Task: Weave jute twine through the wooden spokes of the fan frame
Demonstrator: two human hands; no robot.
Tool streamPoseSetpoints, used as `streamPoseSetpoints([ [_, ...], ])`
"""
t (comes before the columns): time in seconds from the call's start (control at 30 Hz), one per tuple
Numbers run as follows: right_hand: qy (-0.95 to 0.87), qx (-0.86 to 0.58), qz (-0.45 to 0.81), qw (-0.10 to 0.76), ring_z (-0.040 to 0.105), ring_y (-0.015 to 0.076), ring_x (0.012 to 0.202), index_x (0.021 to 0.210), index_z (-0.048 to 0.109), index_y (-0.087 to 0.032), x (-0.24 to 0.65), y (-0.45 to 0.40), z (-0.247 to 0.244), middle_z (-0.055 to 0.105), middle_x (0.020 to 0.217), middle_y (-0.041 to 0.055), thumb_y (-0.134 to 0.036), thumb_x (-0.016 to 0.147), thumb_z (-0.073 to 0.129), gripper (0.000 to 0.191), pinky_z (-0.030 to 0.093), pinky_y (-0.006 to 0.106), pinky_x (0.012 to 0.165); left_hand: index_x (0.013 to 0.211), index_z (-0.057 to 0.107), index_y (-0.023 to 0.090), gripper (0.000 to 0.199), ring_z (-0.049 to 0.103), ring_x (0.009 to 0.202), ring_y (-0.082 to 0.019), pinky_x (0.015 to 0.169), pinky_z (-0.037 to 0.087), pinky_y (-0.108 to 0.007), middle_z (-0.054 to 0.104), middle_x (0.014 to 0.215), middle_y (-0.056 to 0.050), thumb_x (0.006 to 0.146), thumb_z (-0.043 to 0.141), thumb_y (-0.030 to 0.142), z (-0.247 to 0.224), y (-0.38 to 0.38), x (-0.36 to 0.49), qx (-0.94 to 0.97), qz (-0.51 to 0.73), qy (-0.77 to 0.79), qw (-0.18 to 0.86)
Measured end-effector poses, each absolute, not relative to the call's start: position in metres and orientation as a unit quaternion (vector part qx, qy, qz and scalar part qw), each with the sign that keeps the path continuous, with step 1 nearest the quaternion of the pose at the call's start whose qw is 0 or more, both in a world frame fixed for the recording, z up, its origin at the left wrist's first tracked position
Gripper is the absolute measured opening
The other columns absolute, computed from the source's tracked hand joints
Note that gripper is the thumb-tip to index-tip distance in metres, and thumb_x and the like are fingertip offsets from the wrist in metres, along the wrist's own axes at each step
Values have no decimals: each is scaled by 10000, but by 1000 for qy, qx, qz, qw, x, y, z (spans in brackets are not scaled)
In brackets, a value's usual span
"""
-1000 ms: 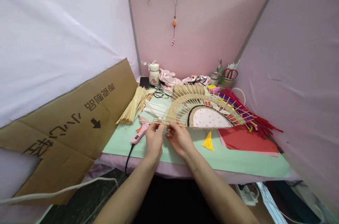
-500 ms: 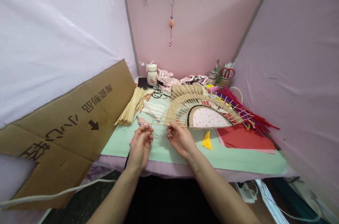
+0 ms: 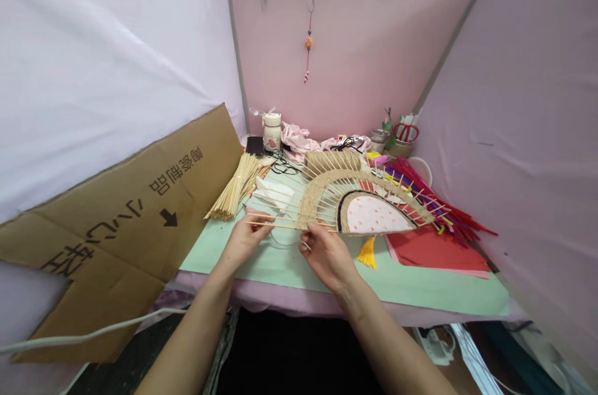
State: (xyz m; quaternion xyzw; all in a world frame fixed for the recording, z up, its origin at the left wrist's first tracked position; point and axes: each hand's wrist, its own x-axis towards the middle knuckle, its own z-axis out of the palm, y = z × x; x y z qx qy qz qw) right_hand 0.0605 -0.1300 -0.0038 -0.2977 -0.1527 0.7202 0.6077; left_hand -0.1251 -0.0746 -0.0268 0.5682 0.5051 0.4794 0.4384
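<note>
A half-round fan frame of thin sticks, woven with tan cord, has a pink dotted centre edged in black. My right hand pinches its lower left edge at the cord band. My left hand is closed at the outer ends of the lowest sticks, left of the band. A thin loop of cord hangs between the hands. Below the fan's lower edge hangs a yellow tassel.
Left of the fan lie a bundle of sticks and a large cardboard sheet. Behind are a bottle and a twine roll. Red sheets, coloured pipe cleaners and red-handled scissors are at the right.
My left hand has risen and moved onto the stick ends, its fingers now closed there. My right hand still grips the fan's edge, and the whole view has shifted slightly.
</note>
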Motion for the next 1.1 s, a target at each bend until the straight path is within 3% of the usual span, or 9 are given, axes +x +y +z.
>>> streamPoseSetpoints([
  [0.07, -149, -300, 720, 607, 496, 86, 616, 739, 601, -188, 61, -131, -5, 593, 655, -47, -207, 569, 858, 308, 374, 223, 561, 736, 693, 150, 248, 614, 677, -146, 651, 489, -271, 679, 815, -58, 585, 804, 312, -24, -74, -128, 561, 489, 488, 456],
  [0.2, -142, -304, 719, 609, 502, 88, 623, 734, 595, -189, 60, -131, -7, 591, 666, -50, -201, 559, 866, 323, 377, 220, 553, 834, 616, 170, 272, 631, 628, -112, 670, 532, -288, 685, 912, -45, 716, 754, 373, -19, -79, -129, 509, 531, 432, 522],
  [0.33, -134, -308, 717, 611, 501, 87, 616, 730, 591, -190, 59, -130, -8, 576, 651, -59, -195, 547, 872, 335, 380, 219, 546, 884, 564, 185, 307, 667, 655, -130, 650, 545, -267, 679, 819, -14, 745, 750, 386, -21, -88, -130, 463, 571, 420, 532],
  [0.43, -135, -312, 716, 610, 503, 87, 617, 729, 593, -189, 58, -129, -9, 578, 650, -57, -200, 545, 874, 336, 385, 216, 545, 922, 587, 187, 301, 675, 708, -141, 659, 556, -261, 683, 825, -20, 754, 747, 378, -25, -93, -133, 460, 604, 431, 488],
  [0.57, -137, -316, 715, 609, 503, 86, 615, 725, 596, -191, 58, -129, -10, 581, 648, -54, -201, 549, 872, 328, 389, 213, 544, 891, 656, 183, 216, 656, 861, -152, 714, 557, -243, 663, 927, -40, 771, 733, 344, -28, -93, -134, 490, 673, 429, 351],
  [0.7, -142, -320, 717, 603, 501, 88, 610, 719, 595, -192, 58, -129, -12, 582, 646, -49, -208, 545, 876, 332, 386, 211, 539, 855, 666, 186, 150, 643, 848, -131, 745, 550, -230, 641, 924, -25, 772, 732, 292, -25, -87, -129, 505, 716, 397, 275],
  [0.87, -141, -324, 718, 600, 504, 89, 611, 729, 598, -193, 58, -131, -13, 579, 643, -47, -210, 559, 868, 319, 384, 215, 543, 897, 633, 193, 200, 655, 750, -141, 618, 570, -248, 659, 836, -13, 782, 717, 333, -21, -85, -123, 454, 710, 395, 367],
  [1.1, -145, -322, 720, 598, 500, 89, 610, 731, 596, -192, 59, -132, -13, 579, 639, -49, -213, 561, 862, 317, 378, 217, 546, 833, 629, 178, 240, 646, 709, -133, 599, 580, -263, 652, 833, -10, 712, 767, 332, -6, -89, -126, 435, 694, 373, 436],
])
